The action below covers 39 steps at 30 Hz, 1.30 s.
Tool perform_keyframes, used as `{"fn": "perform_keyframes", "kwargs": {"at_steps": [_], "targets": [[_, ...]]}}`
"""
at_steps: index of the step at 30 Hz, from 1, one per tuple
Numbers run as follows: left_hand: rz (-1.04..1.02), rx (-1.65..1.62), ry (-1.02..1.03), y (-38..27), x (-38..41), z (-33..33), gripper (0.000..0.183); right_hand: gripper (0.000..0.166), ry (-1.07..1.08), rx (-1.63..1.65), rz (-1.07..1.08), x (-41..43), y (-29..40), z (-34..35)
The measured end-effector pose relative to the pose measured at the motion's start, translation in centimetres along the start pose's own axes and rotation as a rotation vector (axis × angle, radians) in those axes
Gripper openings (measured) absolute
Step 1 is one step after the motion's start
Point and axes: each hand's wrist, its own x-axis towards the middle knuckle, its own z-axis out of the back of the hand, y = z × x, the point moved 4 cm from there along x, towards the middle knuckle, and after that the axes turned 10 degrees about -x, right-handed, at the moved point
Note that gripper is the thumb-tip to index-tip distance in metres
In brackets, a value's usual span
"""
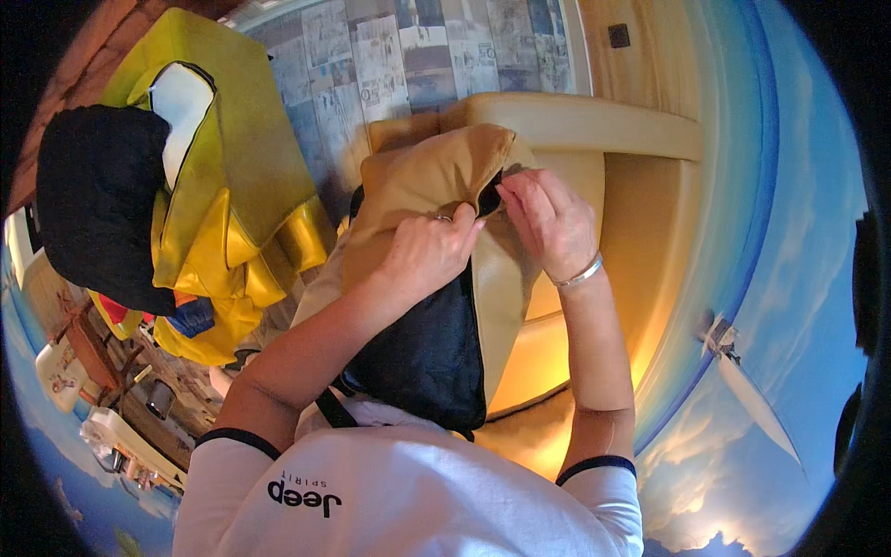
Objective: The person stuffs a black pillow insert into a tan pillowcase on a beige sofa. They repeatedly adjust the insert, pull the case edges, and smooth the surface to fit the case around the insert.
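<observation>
Across my lap stands a tan leatherette cushion cover point(424, 174), with a black fabric panel point(424, 355) along its near side. A dark gap shows at an opening in its seam near the top right corner. My left hand point(435, 247), with a ring on one finger, pinches the near-left edge of this gap between thumb and forefinger. On the other side of the gap, my right hand point(550, 219) has its fingertips closed on the opposite edge. A silver bracelet point(580, 271) circles my right wrist. What lies inside the gap is too dark to make out.
At left lies a large yellow cushion point(243, 118), its slit showing white filling point(182, 104). Against it rests a bulky black fabric piece point(104, 202). A tan upholstered bench point(578, 122) runs along the right beside a sky mural wall point(800, 244). Patterned plank flooring point(431, 56) lies beyond.
</observation>
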Motion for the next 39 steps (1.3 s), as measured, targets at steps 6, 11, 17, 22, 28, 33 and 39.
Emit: {"fn": "perform_keyframes", "kwargs": {"at_steps": [6, 11, 17, 22, 28, 33, 39], "targets": [[0.002, 0.008, 0.034, -0.9, 0.3, 0.8, 0.023, 0.012, -0.075, 0.09, -0.211, -1.1, -0.1, -0.5], [-0.229, -0.044, 0.13, 0.0, 2.6, 2.2, 0.017, 0.01, -0.306, 0.148, -0.378, 0.2, 0.6, -3.6], [0.285, -1.404, 0.219, 3.3, 5.8, 2.7, 0.017, 0.011, -0.368, 0.196, -0.464, 0.2, 0.1, -4.9], [0.118, -1.028, -0.821, 4.3, 9.1, 3.9, 0.012, 0.01, -0.394, 0.193, -0.45, 0.0, -0.2, -4.9], [0.12, -0.802, -0.157, 4.7, 13.4, 1.5, 0.023, 0.009, -0.346, 0.182, -0.477, 0.4, -0.5, -4.8], [0.343, -0.855, 0.022, 4.5, 14.1, 0.9, 0.027, 0.008, -0.108, 0.145, -0.373, 2.2, -2.2, -3.2], [0.398, -0.975, -0.067, 4.2, 13.6, 0.4, 0.034, 0.01, 0.057, 0.152, -0.217, 1.7, -1.6, -1.4]]}}
